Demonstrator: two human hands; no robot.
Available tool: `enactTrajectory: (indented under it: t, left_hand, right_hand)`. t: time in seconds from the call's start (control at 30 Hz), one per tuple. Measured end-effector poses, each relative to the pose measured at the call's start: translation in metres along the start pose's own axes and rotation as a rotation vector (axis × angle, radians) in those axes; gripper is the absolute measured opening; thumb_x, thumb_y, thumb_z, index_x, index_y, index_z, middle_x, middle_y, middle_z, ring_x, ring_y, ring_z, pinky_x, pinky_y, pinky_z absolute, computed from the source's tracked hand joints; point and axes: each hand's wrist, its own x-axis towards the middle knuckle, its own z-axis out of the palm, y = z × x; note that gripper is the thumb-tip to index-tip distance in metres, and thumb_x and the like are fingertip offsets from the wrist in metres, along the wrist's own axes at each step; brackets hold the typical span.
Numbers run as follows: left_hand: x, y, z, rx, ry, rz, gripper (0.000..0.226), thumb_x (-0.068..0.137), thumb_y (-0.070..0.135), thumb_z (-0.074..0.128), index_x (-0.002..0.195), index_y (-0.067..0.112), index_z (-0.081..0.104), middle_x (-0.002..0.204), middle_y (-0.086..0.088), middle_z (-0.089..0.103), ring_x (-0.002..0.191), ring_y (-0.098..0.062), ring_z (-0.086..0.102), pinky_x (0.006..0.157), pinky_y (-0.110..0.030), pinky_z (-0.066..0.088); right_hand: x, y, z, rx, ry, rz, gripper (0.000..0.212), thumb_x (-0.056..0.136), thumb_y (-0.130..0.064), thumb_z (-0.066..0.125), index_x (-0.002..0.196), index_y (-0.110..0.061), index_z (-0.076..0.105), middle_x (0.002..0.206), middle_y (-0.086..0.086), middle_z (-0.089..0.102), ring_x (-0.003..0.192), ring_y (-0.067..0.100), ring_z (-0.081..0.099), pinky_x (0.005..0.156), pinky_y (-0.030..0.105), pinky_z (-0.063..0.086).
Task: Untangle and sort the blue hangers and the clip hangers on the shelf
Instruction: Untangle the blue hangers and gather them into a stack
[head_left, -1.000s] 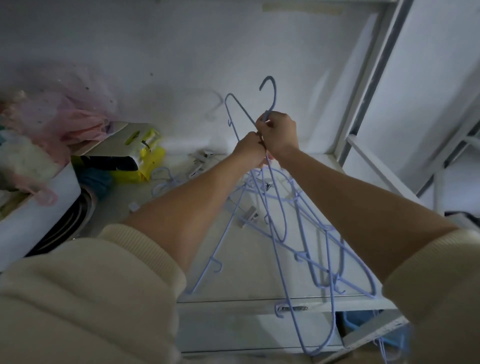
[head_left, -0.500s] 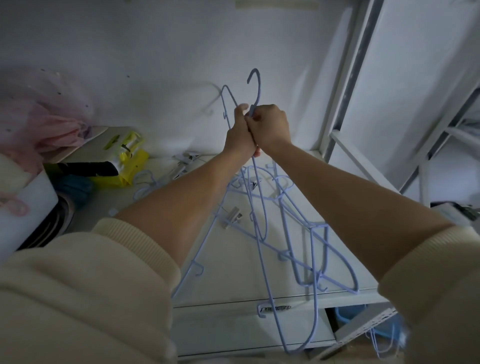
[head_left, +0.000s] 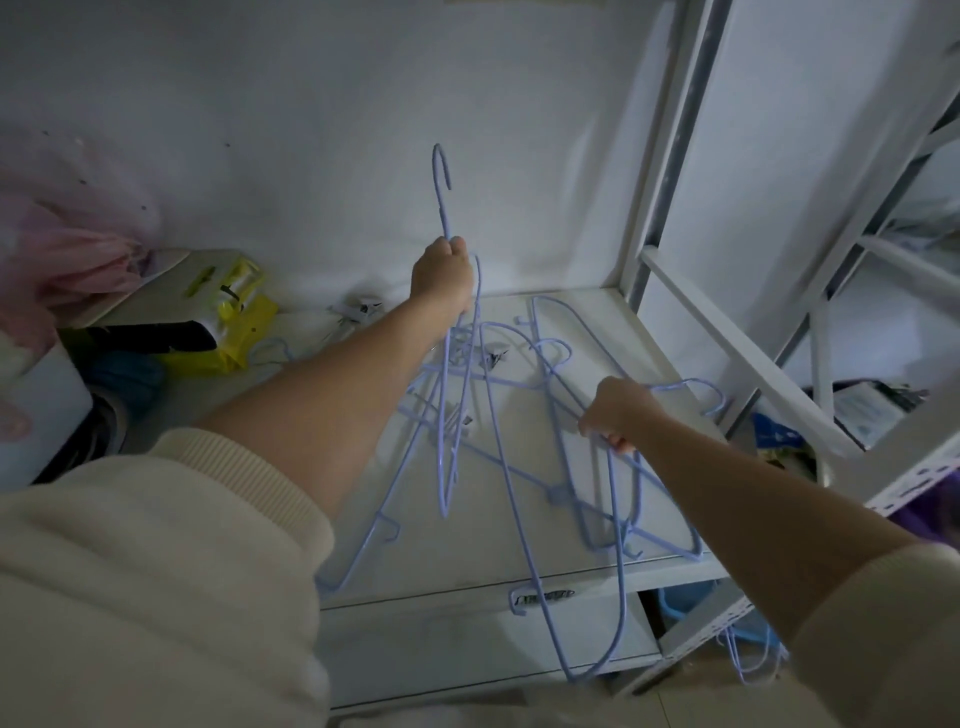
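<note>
White shelf (head_left: 613, 322) under a dim wall carries the tangle. Left hand (head_left: 441, 275) is clamped on the neck of one blue hanger (head_left: 441, 208), raised above the back edge. Right hand (head_left: 615, 413), a moment ago pressed against the left, has dropped toward the right edge and closed on a second blue hanger (head_left: 621, 545). Separation has begun; clip hangers (head_left: 460, 415) remain meshed mid-shelf, so sorting is barely started.
</note>
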Motion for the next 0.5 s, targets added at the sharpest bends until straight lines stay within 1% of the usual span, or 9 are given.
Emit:
enactTrajectory:
  t: [0.03,0.1,0.17,0.23,0.3,0.37,0.4,0.47,0.5]
  left_hand:
    - [0.000,-0.001,0.000,0.018,-0.004,0.008,0.041,0.099,0.021,0.025,0.118,-0.004,0.052,0.117,-0.024,0.057,0.071,-0.034,0.056,0.052,-0.028,0.045]
    - [-0.002,-0.002,-0.001,0.054,-0.011,0.017,0.041,0.100,0.020,0.025,0.118,-0.004,0.052,0.112,-0.023,0.056,0.075,-0.031,0.052,0.047,-0.022,0.041]
    - [-0.004,-0.005,-0.002,0.057,-0.011,0.039,0.042,0.099,0.020,0.024,0.117,-0.004,0.053,0.117,-0.024,0.058,0.080,-0.034,0.056,0.053,-0.026,0.040]
    - [-0.006,-0.007,-0.004,0.072,-0.007,0.051,0.042,0.099,0.020,0.024,0.117,-0.004,0.053,0.119,-0.024,0.058,0.082,-0.034,0.056,0.051,-0.028,0.037]
    - [-0.008,-0.009,-0.008,0.084,-0.009,0.055,0.042,0.100,0.021,0.024,0.117,-0.004,0.052,0.119,-0.023,0.058,0.078,-0.031,0.051,0.049,-0.029,0.037]
    - [-0.009,-0.011,-0.012,0.082,-0.007,0.052,0.042,0.100,0.023,0.023,0.117,-0.003,0.052,0.119,-0.021,0.058,0.080,-0.033,0.055,0.058,-0.034,0.043]
    - [-0.009,-0.012,-0.015,0.079,0.001,0.047,0.042,0.100,0.023,0.023,0.116,-0.003,0.052,0.120,-0.021,0.058,0.085,-0.037,0.059,0.065,-0.038,0.048]
    - [-0.010,-0.014,-0.022,0.079,0.021,0.037,0.043,0.099,0.023,0.023,0.117,-0.004,0.052,0.123,-0.024,0.058,0.099,-0.042,0.062,0.081,-0.044,0.052]
    - [-0.012,-0.013,-0.025,0.077,0.031,0.034,0.044,0.099,0.023,0.023,0.118,-0.004,0.052,0.123,-0.025,0.057,0.100,-0.041,0.062,0.085,-0.045,0.052]
  right_hand:
    - [0.000,0.000,0.001,-0.002,0.022,-0.019,0.019,0.072,-0.014,0.071,0.069,-0.011,0.052,0.083,0.013,0.067,0.084,0.032,0.071,0.074,0.034,0.059]
    - [-0.001,-0.001,0.003,-0.054,0.063,-0.053,0.020,0.076,-0.013,0.065,0.069,-0.012,0.046,0.086,0.013,0.062,0.094,0.032,0.069,0.069,0.027,0.052]
    - [-0.003,0.000,0.008,-0.104,0.090,-0.076,0.017,0.081,-0.008,0.056,0.069,-0.011,0.044,0.082,0.011,0.055,0.095,0.032,0.067,0.064,0.027,0.047]
    - [-0.005,0.001,0.011,-0.150,0.097,-0.088,0.024,0.084,-0.005,0.049,0.063,-0.011,0.039,0.083,0.011,0.054,0.090,0.032,0.065,0.071,0.031,0.051]
    - [-0.008,0.000,0.008,-0.187,0.097,-0.104,0.026,0.085,-0.003,0.046,0.062,-0.012,0.038,0.085,0.013,0.058,0.092,0.033,0.067,0.076,0.034,0.053]
    - [-0.010,-0.003,0.003,-0.216,0.105,-0.113,0.026,0.085,0.000,0.046,0.062,-0.008,0.040,0.093,0.018,0.065,0.094,0.034,0.068,0.073,0.032,0.052]
    - [-0.012,-0.005,-0.001,-0.233,0.120,-0.118,0.022,0.086,0.001,0.046,0.064,-0.005,0.044,0.097,0.019,0.067,0.094,0.034,0.068,0.072,0.032,0.051]
    - [-0.014,-0.009,-0.008,-0.268,0.161,-0.131,0.013,0.087,0.001,0.046,0.079,-0.003,0.055,0.103,0.018,0.068,0.096,0.034,0.068,0.073,0.032,0.051]
    - [-0.015,-0.011,-0.011,-0.273,0.186,-0.140,0.014,0.088,0.000,0.046,0.088,-0.003,0.060,0.105,0.018,0.068,0.098,0.034,0.067,0.075,0.032,0.051]
